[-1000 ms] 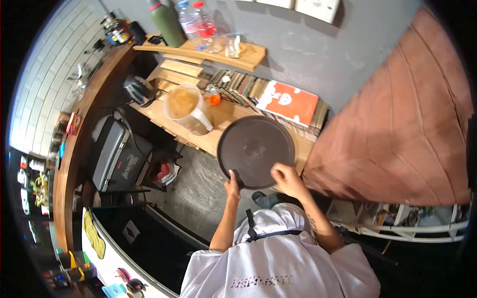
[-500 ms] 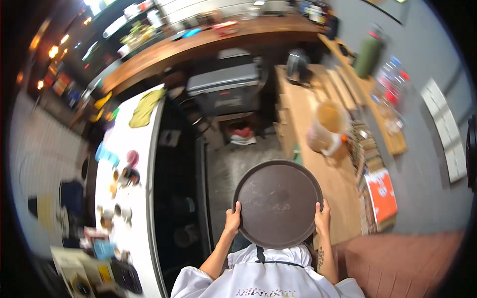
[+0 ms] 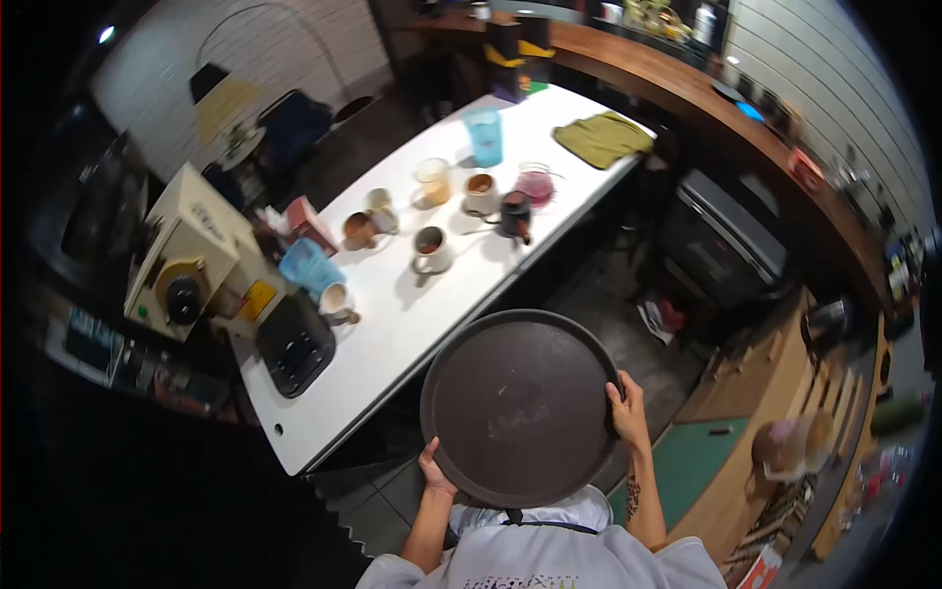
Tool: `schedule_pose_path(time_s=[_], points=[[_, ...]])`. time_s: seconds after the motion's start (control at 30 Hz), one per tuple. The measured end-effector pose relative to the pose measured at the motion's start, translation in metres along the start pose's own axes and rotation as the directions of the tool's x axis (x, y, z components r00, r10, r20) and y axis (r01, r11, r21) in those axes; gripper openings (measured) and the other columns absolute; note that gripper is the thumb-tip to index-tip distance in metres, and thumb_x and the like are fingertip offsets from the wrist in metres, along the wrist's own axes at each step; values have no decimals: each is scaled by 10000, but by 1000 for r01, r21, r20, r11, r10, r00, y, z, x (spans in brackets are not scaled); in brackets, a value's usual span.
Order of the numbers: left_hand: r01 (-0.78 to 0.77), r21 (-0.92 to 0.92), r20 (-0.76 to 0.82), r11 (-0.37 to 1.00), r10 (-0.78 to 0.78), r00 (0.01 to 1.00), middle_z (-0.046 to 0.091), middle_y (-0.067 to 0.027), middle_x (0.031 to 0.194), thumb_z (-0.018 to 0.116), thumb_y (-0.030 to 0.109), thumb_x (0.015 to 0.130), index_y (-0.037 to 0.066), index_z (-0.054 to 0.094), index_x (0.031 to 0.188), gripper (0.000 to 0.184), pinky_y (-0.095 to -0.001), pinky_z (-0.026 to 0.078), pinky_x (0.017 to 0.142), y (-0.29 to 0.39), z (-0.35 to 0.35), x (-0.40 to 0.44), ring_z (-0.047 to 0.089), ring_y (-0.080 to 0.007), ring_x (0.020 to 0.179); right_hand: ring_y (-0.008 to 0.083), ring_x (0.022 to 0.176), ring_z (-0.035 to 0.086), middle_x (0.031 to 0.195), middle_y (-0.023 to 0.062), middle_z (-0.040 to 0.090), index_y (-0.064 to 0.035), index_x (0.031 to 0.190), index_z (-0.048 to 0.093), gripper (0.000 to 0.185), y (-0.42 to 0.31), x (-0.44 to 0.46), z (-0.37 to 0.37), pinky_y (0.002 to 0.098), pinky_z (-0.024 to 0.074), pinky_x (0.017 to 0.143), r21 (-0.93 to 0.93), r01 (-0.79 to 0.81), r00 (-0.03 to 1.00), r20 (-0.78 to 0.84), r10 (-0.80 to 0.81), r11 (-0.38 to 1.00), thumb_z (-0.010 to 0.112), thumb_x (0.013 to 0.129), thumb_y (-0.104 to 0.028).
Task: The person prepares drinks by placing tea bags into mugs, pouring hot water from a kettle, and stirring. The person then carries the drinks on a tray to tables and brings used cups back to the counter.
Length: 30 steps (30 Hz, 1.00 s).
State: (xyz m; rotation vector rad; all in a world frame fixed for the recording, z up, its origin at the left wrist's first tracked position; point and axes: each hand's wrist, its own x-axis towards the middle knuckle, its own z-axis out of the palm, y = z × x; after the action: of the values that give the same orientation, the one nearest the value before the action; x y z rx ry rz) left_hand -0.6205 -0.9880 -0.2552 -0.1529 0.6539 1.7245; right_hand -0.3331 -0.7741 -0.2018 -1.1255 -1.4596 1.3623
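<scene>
A round dark brown tray (image 3: 520,407) is held level in front of my body, its upper face bare. My left hand (image 3: 435,469) grips the lower left rim, thumb on top. On the right rim, my right hand (image 3: 628,407) holds the tray in the same way. Beyond the tray lies a long white table (image 3: 383,314) with several used cups and mugs, among them a white mug (image 3: 431,251), a black cup (image 3: 515,213) and a light blue pitcher (image 3: 484,137).
A cream machine (image 3: 191,245) and a black drip tray (image 3: 294,344) occupy the table's left end. A green cloth (image 3: 603,138) lies at the far end. At the right are a grey case (image 3: 731,226) and a wooden bench with a large jug (image 3: 793,445).
The view has swung left from the wooden bench to the white table. My right hand, off the tray at first, has taken hold of its rim. The tray has turned along with my body.
</scene>
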Motion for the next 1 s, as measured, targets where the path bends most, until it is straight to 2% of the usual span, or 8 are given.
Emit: schedule_pose_path(time_s=[0.2,0.37,0.57,0.63,0.77,0.87,0.97,1.0], points=[[-371,-97,-10,924,371,928,524,-138,1378,425,583,958,41,437,1410,706,-473,424,1050,45,-6,-41,528,-343,1219,62,837,542,896,-7,604,-5,1066,637,362,-18,64,105,230,451,754,216,-190,942,315,116,958,441,1043,-309],[-562,-45,-100,826,556,825,471,-137,1429,421,601,953,48,392,1441,739,-473,398,1064,53,4,-64,483,-344,1262,79,790,582,893,35,618,-2,1176,611,287,-5,145,191,216,467,698,240,-67,884,465,-54,968,502,1020,-217],[-725,-133,-233,676,690,685,467,-141,1435,417,600,955,54,390,1443,733,-489,398,1060,20,-8,-67,489,-356,1254,144,717,619,1015,120,620,-47,1451,355,489,-11,208,289,269,519,626,200,-258,810,578,98,945,514,1004,-164],[-698,-242,-251,674,652,716,467,-144,1436,412,592,960,51,390,1443,725,-496,408,1051,5,-5,-68,496,-360,1249,143,710,625,1042,138,625,-39,1454,339,506,-4,219,305,272,520,616,188,-285,790,602,119,940,520,1005,-182],[-805,-302,-394,511,702,594,466,-148,1437,393,594,964,51,389,1444,725,-509,441,1013,-16,11,-51,518,-368,1228,129,690,622,976,106,636,-26,1290,459,344,-10,228,317,266,512,593,177,-384,716,677,171,906,514,1010,-218],[-793,-319,-415,519,676,609,482,-145,1424,385,628,949,51,398,1438,757,-505,484,958,-34,8,-41,554,-369,1183,118,654,600,824,48,589,-47,1056,525,231,-16,232,318,262,491,559,264,-391,765,626,151,882,488,1023,-272],[-730,-436,-339,526,655,675,510,-136,1397,385,660,930,58,414,1429,782,-487,515,907,-36,13,-30,591,-362,1128,129,653,600,764,32,557,-49,932,530,247,5,238,307,264,494,575,291,-362,792,597,128,886,487,1023,-274],[-602,-559,-100,571,673,732,516,-133,1390,391,670,922,62,416,1427,791,-483,515,909,-36,12,-27,592,-361,1124,119,610,550,698,8,497,-56,826,511,305,-6,233,302,259,462,552,221,-326,828,536,165,919,473,1029,-281]])
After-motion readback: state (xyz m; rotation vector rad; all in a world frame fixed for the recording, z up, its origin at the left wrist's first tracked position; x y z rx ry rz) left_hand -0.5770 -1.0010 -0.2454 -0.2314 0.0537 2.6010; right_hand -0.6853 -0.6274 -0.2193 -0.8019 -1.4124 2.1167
